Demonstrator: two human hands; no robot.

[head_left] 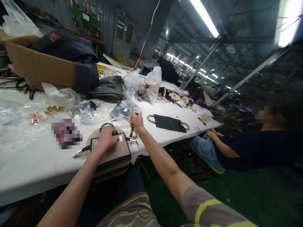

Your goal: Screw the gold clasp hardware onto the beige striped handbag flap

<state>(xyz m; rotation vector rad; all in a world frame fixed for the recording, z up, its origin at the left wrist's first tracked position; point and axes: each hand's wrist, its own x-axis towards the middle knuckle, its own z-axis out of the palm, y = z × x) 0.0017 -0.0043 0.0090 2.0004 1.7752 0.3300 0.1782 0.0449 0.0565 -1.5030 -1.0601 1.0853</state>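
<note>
A boxy grey-beige handbag (115,150) with dark edges lies at the table's front edge, partly overhanging it. My left hand (107,139) presses on the bag, fingers bent over its top beside a small bright metal fitting (121,137). A dark looped handle (108,125) rises behind that hand, and a strap with a metal end (79,153) sticks out to the left. Just right of the bag, my right hand (136,121) is closed around a slim dark tool (131,132) pointing down; its exact kind is unclear. A round board (91,135) shows partly behind the bag.
A flat black bag piece (167,122) with handles lies to the right on the white table (151,138). Plastic bags (123,110), gold hardware (54,109) and a cardboard box (42,67) lie behind and left. A seated person (236,148) works at the right.
</note>
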